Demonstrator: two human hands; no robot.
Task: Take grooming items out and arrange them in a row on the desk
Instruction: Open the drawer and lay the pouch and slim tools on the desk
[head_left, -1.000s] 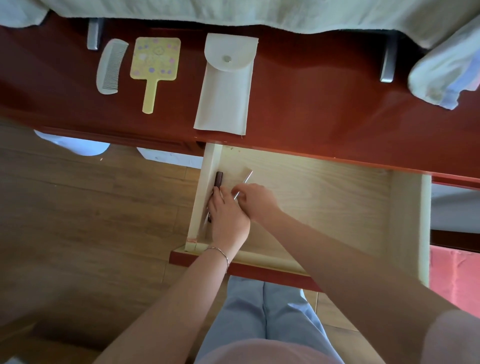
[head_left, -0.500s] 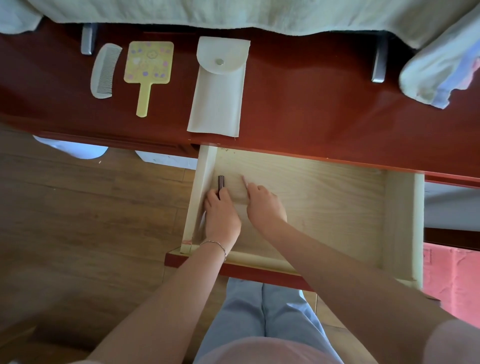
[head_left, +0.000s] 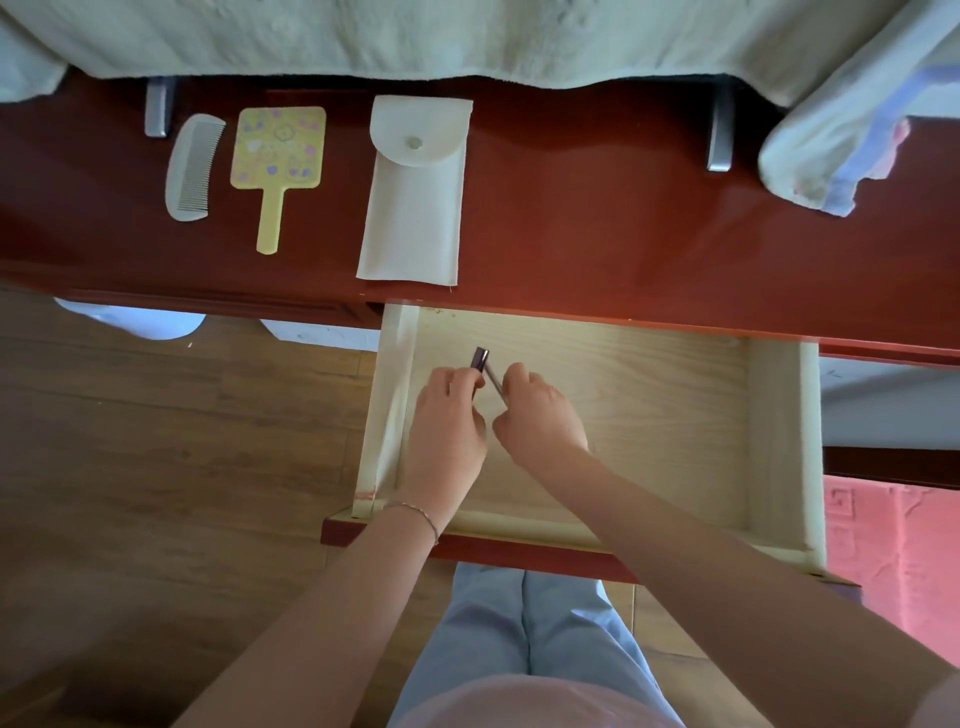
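On the red-brown desk (head_left: 597, 208) lie a white comb (head_left: 192, 169), a yellow hand mirror (head_left: 277, 161) and a white snap pouch (head_left: 414, 195), side by side. Below the desk edge a pale wooden drawer (head_left: 649, 410) stands pulled out. Both my hands are inside its left part. My left hand (head_left: 447, 421) holds a small dark tube (head_left: 480, 359), whose top end sticks out past the fingers. My right hand (head_left: 537, 413) pinches a thin silvery stick (head_left: 496, 383) that crosses just below the tube. The lower ends of both items are hidden by my fingers.
A pale green cloth (head_left: 467, 36) hangs over the desk's far edge, with a folded towel (head_left: 852, 135) at the far right. Two metal brackets (head_left: 719, 135) stand on the desk. Brown wooden floor (head_left: 156, 441) lies to the left, my light blue trousers (head_left: 535, 623) below the drawer.
Both hands have lifted slightly and drawn together in the drawer. The dark tube is now raised in my left hand, and my right fingers have curled onto the thin stick.
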